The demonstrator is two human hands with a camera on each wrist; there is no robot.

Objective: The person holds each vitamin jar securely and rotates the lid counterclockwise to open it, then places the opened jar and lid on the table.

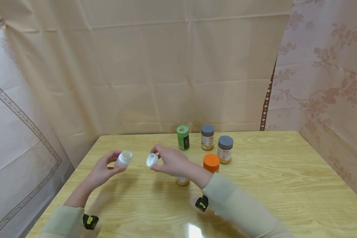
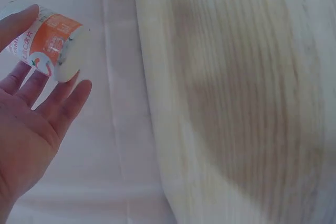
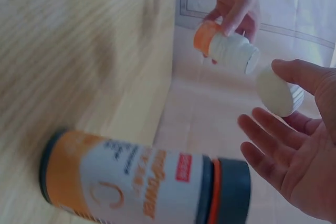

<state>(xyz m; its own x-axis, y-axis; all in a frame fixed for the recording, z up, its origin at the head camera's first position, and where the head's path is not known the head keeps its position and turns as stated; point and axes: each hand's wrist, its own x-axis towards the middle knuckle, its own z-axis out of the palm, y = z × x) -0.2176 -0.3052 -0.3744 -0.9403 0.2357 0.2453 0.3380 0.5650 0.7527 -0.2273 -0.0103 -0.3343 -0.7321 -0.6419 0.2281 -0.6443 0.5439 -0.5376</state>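
My left hand (image 1: 102, 169) holds a small white pill bottle (image 1: 124, 159) above the table, its open mouth tilted to the right. In the left wrist view the bottle (image 2: 50, 40) shows an orange and white label, pinched between thumb and fingers. My right hand (image 1: 174, 161) pinches a white screw cap (image 1: 152, 160), its hollow side turned toward the bottle. Cap and bottle are apart, with a gap between them. The right wrist view shows the cap (image 3: 281, 92) between thumb and fingers, near the bottle's bare neck (image 3: 244, 56).
Behind the right hand stands a partly hidden jar (image 1: 182, 181). An orange-lidded jar (image 1: 211, 162) is by the right forearm. Farther back are a green canister (image 1: 183, 138) and two grey-lidded jars (image 1: 207, 137), (image 1: 225, 149). All stand on the wooden table (image 1: 273, 178).
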